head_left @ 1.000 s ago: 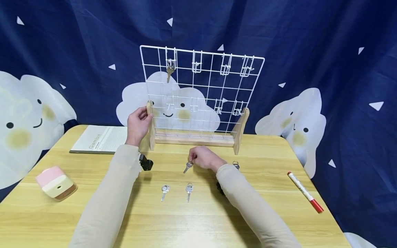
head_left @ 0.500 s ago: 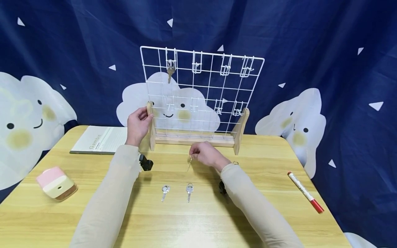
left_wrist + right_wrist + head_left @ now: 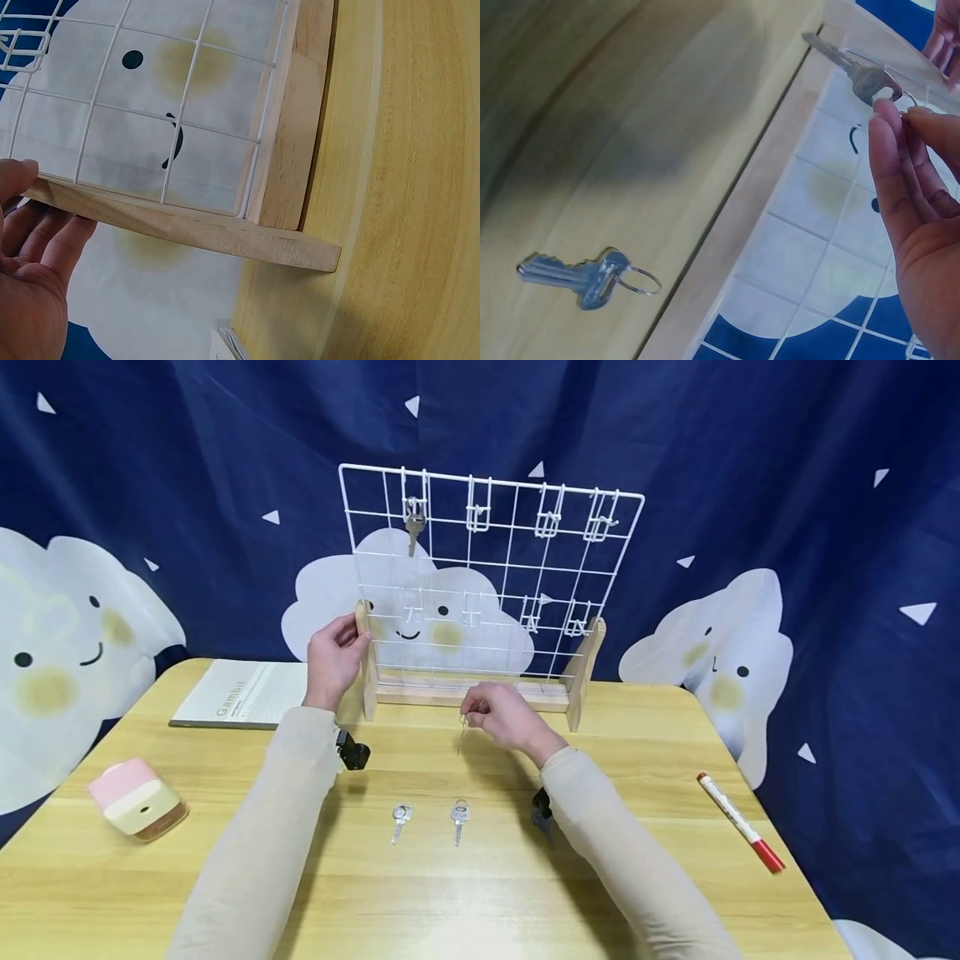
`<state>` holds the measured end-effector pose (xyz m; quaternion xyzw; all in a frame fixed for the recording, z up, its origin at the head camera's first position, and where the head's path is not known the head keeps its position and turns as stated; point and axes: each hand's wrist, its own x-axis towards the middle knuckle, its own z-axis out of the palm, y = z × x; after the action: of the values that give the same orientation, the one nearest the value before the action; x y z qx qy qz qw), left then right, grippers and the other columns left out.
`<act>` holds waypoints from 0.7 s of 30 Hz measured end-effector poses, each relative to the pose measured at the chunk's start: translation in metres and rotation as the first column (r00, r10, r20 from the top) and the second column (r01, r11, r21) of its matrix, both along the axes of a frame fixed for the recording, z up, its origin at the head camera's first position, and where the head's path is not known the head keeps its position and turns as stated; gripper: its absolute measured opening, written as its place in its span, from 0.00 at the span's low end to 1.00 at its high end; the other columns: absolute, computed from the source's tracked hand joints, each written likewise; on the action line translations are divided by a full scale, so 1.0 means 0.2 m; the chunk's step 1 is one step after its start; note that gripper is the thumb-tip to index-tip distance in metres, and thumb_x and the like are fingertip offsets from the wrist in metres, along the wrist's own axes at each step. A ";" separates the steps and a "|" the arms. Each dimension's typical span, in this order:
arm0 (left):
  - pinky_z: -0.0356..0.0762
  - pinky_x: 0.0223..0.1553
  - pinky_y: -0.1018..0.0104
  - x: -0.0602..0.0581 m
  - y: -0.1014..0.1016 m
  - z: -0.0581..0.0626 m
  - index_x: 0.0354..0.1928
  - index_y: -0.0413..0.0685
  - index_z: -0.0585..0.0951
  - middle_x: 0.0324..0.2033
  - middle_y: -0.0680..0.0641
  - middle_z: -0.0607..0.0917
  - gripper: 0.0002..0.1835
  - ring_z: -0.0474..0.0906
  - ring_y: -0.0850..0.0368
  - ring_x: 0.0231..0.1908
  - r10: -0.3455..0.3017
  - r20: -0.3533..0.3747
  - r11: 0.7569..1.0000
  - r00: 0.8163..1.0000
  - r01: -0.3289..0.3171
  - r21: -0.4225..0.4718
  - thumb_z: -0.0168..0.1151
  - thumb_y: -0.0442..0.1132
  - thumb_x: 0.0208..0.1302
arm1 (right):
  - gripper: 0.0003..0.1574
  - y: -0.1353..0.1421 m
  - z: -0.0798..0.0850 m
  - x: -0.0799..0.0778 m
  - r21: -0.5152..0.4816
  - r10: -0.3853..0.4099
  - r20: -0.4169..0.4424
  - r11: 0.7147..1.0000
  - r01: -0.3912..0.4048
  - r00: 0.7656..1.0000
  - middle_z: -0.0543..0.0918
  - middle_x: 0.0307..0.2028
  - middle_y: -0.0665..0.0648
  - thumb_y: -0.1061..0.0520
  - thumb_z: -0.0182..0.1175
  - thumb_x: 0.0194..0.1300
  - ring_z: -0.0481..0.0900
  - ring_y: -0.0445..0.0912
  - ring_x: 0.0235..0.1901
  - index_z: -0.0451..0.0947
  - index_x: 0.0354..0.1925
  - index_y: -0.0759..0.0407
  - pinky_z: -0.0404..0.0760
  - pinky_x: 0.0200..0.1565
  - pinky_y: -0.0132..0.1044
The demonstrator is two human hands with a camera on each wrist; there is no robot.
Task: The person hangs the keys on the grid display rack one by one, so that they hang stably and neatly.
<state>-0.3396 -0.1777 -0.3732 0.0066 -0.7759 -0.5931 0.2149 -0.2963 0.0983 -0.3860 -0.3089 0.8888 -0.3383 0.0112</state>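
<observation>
My left hand (image 3: 335,664) holds the left wooden upright (image 3: 368,689) of a white wire grid rack (image 3: 517,484), its thumb and fingers on either side of the wood in the left wrist view. In front of the rack, my right hand (image 3: 504,714) pinches a key (image 3: 870,82) by its ring, and the key hangs off the table. One more key (image 3: 414,522) hangs from the top left hook. Two keys (image 3: 401,814) (image 3: 460,812) lie on the table nearer me. The right wrist view shows a further ringed key (image 3: 592,277) on the wood, hidden in the head view.
Several white hooks (image 3: 477,514) sit on the grid in an upper and a lower row. A notebook (image 3: 240,693) lies at the back left, a pink and cream box-shaped object (image 3: 138,800) at the left. A red-capped marker (image 3: 738,821) lies at the right.
My right hand has moved up and slightly right towards the rack with the pinched key, which has turned edge-on. My left hand stays on the upright.
</observation>
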 end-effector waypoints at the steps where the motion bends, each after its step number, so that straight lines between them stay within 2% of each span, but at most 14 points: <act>1: 0.75 0.57 0.68 0.00 0.00 0.00 0.62 0.35 0.76 0.57 0.35 0.79 0.21 0.75 0.47 0.59 0.001 0.001 1.000 1.000 -0.001 -0.002 0.60 0.30 0.68 | 0.05 0.00 0.01 0.00 -0.007 -0.003 -0.008 1.000 0.003 1.000 0.84 0.33 0.55 0.68 0.62 0.62 0.81 0.42 0.32 0.83 0.34 0.61 0.82 0.38 0.32; 8: 0.75 0.57 0.68 -0.01 -0.01 -0.01 0.63 0.36 0.75 0.58 0.36 0.78 0.21 0.75 0.48 0.59 0.000 -0.002 1.000 1.000 0.000 -0.020 0.60 0.32 0.68 | 0.05 0.03 0.05 0.00 -0.020 -0.008 -0.023 1.000 0.008 1.000 0.84 0.34 0.55 0.69 0.62 0.62 0.81 0.42 0.32 0.83 0.35 0.62 0.82 0.38 0.31; 15: 0.75 0.57 0.67 0.00 -0.01 -0.01 0.63 0.36 0.75 0.58 0.36 0.78 0.22 0.75 0.48 0.59 -0.001 0.009 1.000 1.000 0.001 -0.019 0.60 0.32 0.68 | 0.05 0.04 0.11 0.01 -0.009 -0.002 -0.102 1.000 0.001 0.995 0.83 0.33 0.54 0.68 0.63 0.63 0.81 0.42 0.33 0.83 0.36 0.61 0.81 0.39 0.31; 21: 0.75 0.57 0.67 0.00 0.00 0.00 0.63 0.36 0.75 0.58 0.36 0.78 0.22 0.75 0.48 0.59 0.001 0.013 1.000 1.000 0.000 -0.024 0.60 0.32 0.68 | 0.05 0.03 0.17 0.02 -0.064 -0.041 -0.072 0.997 0.036 0.997 0.83 0.36 0.54 0.68 0.63 0.64 0.81 0.43 0.35 0.84 0.37 0.62 0.82 0.40 0.32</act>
<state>-0.3393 -0.1785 -0.3738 0.0080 -0.7842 -0.5838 0.2102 -0.2924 0.1052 -0.3529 -0.3041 0.8834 -0.3545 -0.0375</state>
